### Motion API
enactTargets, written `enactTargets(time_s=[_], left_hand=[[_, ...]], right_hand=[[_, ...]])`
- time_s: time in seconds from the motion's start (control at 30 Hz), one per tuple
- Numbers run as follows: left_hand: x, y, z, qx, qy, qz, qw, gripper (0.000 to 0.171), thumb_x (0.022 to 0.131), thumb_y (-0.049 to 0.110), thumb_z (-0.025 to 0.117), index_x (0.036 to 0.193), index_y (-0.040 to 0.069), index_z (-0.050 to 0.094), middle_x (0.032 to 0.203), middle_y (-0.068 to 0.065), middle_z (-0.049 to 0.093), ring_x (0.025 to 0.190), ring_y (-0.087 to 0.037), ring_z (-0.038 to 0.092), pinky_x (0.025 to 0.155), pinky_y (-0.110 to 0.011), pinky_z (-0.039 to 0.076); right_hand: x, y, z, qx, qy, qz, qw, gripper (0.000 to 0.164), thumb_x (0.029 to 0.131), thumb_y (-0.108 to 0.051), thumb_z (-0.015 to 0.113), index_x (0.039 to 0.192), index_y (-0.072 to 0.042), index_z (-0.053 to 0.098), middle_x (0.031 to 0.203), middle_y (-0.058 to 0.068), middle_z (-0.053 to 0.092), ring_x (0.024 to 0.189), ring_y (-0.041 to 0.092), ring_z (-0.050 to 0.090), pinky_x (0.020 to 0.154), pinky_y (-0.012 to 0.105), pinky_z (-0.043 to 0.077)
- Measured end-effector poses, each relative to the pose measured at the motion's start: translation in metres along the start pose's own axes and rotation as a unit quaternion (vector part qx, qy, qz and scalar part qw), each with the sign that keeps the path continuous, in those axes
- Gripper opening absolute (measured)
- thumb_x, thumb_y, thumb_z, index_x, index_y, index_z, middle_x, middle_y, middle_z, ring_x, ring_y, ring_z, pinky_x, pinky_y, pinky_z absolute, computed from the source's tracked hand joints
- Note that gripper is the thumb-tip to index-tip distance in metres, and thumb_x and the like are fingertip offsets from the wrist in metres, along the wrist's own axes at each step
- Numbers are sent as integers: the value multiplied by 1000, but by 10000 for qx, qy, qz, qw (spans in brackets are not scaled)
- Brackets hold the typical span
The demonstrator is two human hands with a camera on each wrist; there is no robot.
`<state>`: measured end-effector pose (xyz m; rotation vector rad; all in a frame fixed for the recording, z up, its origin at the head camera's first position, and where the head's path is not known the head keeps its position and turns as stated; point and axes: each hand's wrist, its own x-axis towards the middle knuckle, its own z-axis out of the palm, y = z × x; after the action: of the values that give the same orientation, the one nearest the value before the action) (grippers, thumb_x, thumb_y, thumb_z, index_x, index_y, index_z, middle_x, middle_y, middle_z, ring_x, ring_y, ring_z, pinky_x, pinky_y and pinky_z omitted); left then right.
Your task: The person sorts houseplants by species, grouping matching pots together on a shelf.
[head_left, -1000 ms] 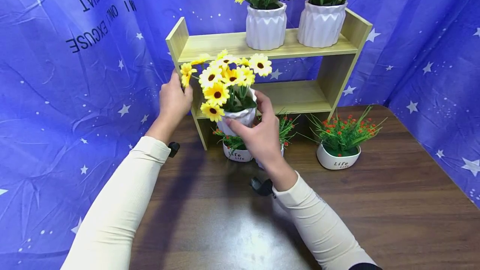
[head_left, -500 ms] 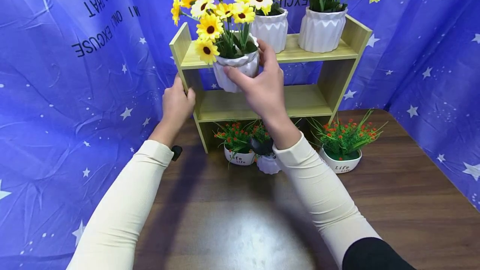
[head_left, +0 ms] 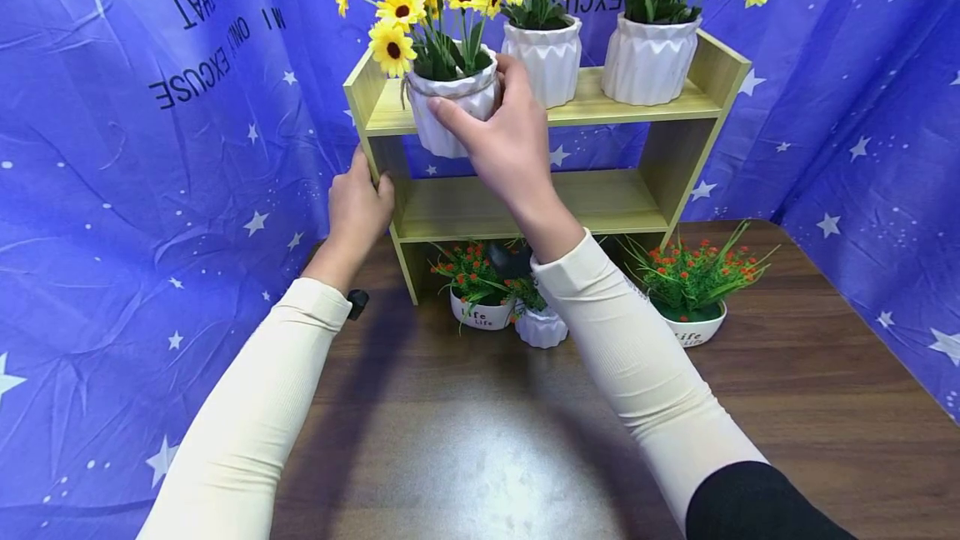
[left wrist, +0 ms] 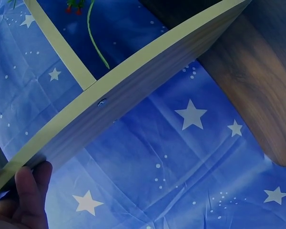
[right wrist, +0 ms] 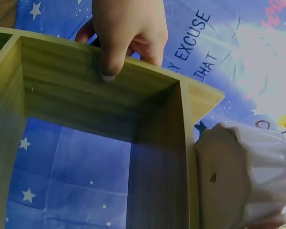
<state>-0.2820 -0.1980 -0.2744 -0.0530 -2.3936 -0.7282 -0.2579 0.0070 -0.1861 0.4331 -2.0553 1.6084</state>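
My right hand [head_left: 510, 136] holds a white fluted flower pot [head_left: 450, 111] with yellow daisy-like flowers, thumb in front and fingers round its right side. The pot overlaps the left end of the top board of a wooden shelf [head_left: 525, 227] in the head view. From the right wrist, the pot's underside [right wrist: 221, 179] shows right beside that board. My left hand [head_left: 360, 207] grips the shelf's left side panel; its thumb lies on the inner face in the right wrist view, and its curled fingers [left wrist: 31, 191] show on the outer face in the left wrist view.
Two similar white pots, one in the middle [head_left: 547, 65] and one at the right [head_left: 651, 61], stand on the top board. Below are a white "Life" planter [head_left: 480, 313], a small white pot [head_left: 542, 328] and another "Life" planter [head_left: 690, 330]. A blue star curtain [head_left: 187, 273] hangs behind.
My right hand has raised the flower pot from in front of the middle board to the top board's height, shifting slightly left. My left hand keeps its grip on the side panel.
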Motion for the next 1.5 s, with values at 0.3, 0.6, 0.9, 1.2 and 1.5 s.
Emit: enactTargets(time_s=[0.3,0.6,0.9,1.2,1.5], left_hand=[[1,0,0,28,-124,-168,9998,36,95,18,54,127,3,52,96,-34,67,93,-56,63,77,-62,45],[2,2,1,71,-225,-314,9992,39,96,19,53,133,5,50,100,-33,67,95,-55,63,77,-62,46],[1,1,3,46,-204,-315,9993,41,95,19,54,133,5,50,101,-34,66,97,-55,62,79,-62,45],[-1,-1,8,62,-297,-361,9989,42,96,20,55,135,6,49,103,-34,66,98,-54,62,81,-62,45],[-3,-3,6,59,-274,-432,9987,43,96,20,54,137,8,48,103,-33,66,98,-53,63,81,-61,45]], right_hand=[[21,-2,9,-707,-316,407,9962,80,80,-51,78,140,-10,46,110,2,65,94,15,60,74,27,45],[42,4,25,-1653,-351,409,9848,80,80,-64,71,136,-12,45,106,5,66,89,19,61,70,34,44],[59,6,32,-2120,-574,607,9737,83,80,-69,67,135,-12,40,107,5,65,90,21,62,72,36,45],[58,6,27,-1567,-752,921,9805,89,84,-62,66,150,-14,30,137,7,56,120,17,56,94,29,44],[10,15,-14,894,-26,-164,9959,48,89,-18,73,131,-4,55,129,9,62,114,17,59,93,26,47]])
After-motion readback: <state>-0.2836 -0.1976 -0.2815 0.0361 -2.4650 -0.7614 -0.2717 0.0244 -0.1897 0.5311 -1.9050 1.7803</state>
